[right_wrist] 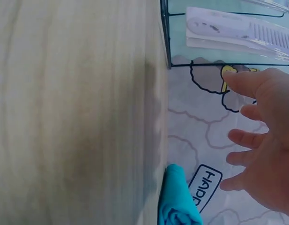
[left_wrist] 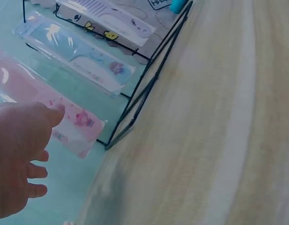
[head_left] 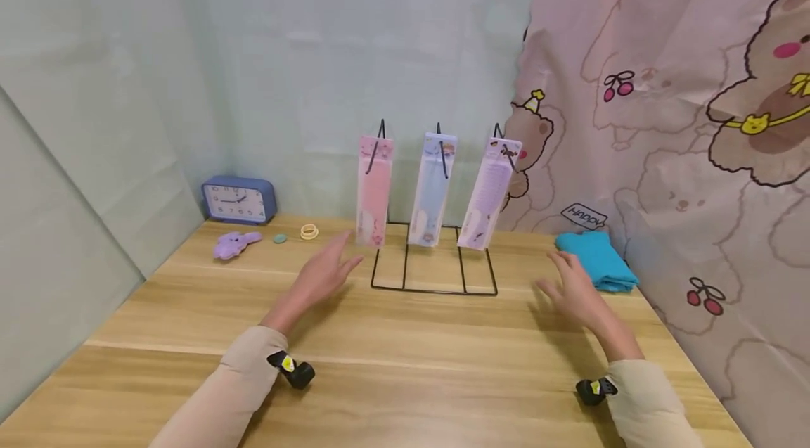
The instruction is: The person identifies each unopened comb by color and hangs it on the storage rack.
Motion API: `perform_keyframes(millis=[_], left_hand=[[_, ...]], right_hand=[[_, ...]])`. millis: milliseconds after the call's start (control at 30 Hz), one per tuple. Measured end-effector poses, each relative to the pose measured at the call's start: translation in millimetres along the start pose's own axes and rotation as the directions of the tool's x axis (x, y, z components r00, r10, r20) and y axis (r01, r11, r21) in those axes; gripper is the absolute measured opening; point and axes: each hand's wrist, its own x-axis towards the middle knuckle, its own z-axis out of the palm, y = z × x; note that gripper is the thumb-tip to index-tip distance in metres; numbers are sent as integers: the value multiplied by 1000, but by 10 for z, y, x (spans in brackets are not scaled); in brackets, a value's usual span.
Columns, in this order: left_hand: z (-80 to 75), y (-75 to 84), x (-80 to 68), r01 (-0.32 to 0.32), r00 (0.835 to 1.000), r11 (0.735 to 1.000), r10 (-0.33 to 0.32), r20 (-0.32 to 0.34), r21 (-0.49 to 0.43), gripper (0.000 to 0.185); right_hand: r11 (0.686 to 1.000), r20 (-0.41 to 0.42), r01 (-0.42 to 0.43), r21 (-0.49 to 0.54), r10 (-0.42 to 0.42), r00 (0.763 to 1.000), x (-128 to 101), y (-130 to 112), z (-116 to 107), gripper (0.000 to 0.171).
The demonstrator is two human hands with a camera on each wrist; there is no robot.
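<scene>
A black wire rack (head_left: 434,288) stands at the back of the wooden table (head_left: 392,363). Three packaged combs hang from it: a pink one (head_left: 373,189), a blue one (head_left: 432,189) and a purple one (head_left: 489,193). My left hand (head_left: 324,272) hovers open just left of the rack, fingers spread, its fingertips close below the pink comb (left_wrist: 64,119). My right hand (head_left: 572,288) hovers open to the rack's right, beside a folded teal cloth (head_left: 598,259). Neither hand holds anything. The purple comb (right_wrist: 238,32) shows in the right wrist view, above my right hand (right_wrist: 261,140).
At the back left are a blue alarm clock (head_left: 239,200), a purple hair clip (head_left: 233,244), a small teal disc (head_left: 280,238) and a yellow ring (head_left: 309,231). A pink bear-print curtain (head_left: 683,117) closes the right side, a pale sheet the left and back.
</scene>
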Motion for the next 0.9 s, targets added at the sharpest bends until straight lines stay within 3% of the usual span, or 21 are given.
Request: perform_keyframes(millis=[133,333,600,900], left_hand=[[42,-26,-24,-23,1000,999,23,1,40,69],[66,-40,-33,-27,997,988,16,72,150,72],[60,-44,-58,24,994,983,-43,99,184,79],[-8,-10,-86,22,990,972,-54,129,232,80]], right_hand=[[999,-4,-15,-38,15,1000,18,-16,5,65],[998,6,-22,-61,22,1000,49,-48,-28,66],[998,9,-10,-60,11,1000,-12,-29,24,65],[991,24,-57,-119,60,998,-19,-43,19,68]])
